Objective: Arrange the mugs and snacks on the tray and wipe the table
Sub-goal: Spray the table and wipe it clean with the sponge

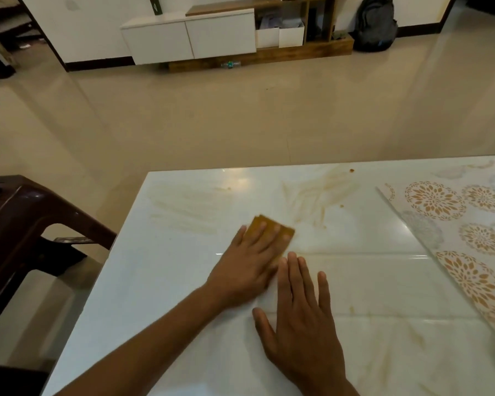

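Note:
A brown-yellow wiping cloth (285, 232) lies on the white glossy table (160, 270), near its middle. My left hand (247, 265) presses flat on the cloth, fingers spread over it. Just to the right, my right hand (302, 318) lies flat on the bare tabletop, fingers apart and holding nothing. Pale brownish smears (320, 192) streak the table beyond the cloth, with small crumbs near the far edge. No mugs, snacks or tray are in view.
A patterned table cover (469, 238) with orange flowers lies over the table's right side. A dark brown chair (20, 224) stands at the left. Beyond the table are a tiled floor, a white TV cabinet (189, 38) and a grey backpack (376, 22).

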